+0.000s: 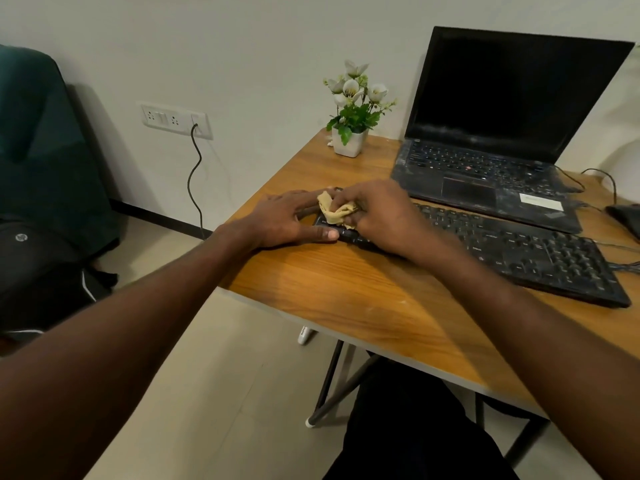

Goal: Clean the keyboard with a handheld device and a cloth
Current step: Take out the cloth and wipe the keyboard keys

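The person's two bare forearms reach in from the near edge of the desk (346,282), the nearest things in view, and meet at the left end of the keyboard (519,251). The desk carries the rest: a laptop (502,133) stands open at the far right with a dark screen, the black keyboard lies just in front of it, running from mid-desk to the right edge, and a potted plant (351,112) stands at the far left corner. A mouse (627,220) shows partly at the right edge. The left hand (287,220) lies flat with fingers spread, thumb pressed on the keyboard's near left corner, steadying it. The right hand (374,216) has its fingers curled round a bunched yellow cloth (334,211) and presses it onto the keys at the left end. No handheld device appears anywhere in view, so I cannot tell whether that part of the job is done or still to come. The cloth stage looks under way; whether the keys to the right have been wiped I cannot tell, and they show no obvious change. The laptop's palm rest looks dusty, but it is not the task's thing.
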Demonstrator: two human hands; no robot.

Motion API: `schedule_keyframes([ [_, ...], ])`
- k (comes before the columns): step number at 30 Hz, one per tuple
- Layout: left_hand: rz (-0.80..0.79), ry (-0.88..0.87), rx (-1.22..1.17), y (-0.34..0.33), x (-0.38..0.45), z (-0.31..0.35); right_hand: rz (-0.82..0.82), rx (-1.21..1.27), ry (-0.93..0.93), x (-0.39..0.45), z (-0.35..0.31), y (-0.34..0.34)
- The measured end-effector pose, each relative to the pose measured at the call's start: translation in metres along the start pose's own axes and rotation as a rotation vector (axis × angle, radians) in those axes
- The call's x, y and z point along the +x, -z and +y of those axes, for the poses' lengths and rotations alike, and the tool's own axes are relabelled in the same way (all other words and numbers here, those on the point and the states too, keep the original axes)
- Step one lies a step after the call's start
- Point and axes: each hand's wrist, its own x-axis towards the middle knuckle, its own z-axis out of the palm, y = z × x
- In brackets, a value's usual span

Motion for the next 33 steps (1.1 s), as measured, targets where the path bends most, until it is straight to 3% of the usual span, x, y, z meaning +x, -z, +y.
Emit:
schedule_keyframes([
  [3, -0.005, -0.010, 0.007, 0.000, -0.001, 0.000, -0.044, 0.056, -0.004, -0.010, 0.007, 0.005],
  [5, -0.018, -0.005, 0.008, 0.000, 0.000, -0.001, -0.163, 0.071, -0.011, -0.021, 0.014, 0.021],
  [8, -0.033, 0.000, -0.018, -0.001, 0.001, -0.003, -0.280, -0.039, -0.055, -0.032, 0.023, 0.052],
  [11, -0.034, -0.001, -0.035, -0.002, 0.003, -0.006, -0.213, -0.124, -0.065, -0.031, 0.024, 0.057],
  [21, -0.025, -0.005, 0.021, -0.003, 0.005, -0.008, 0.089, 0.047, -0.119, -0.042, 0.033, 0.029],
  [30, -0.015, 0.015, 0.028, -0.002, 0.004, -0.003, -0.179, -0.079, -0.084, -0.030, 0.014, 0.037],
  [33, -0.016, 0.017, 0.035, -0.001, 0.004, -0.003, -0.104, -0.143, -0.076, -0.025, 0.012, 0.042],
])
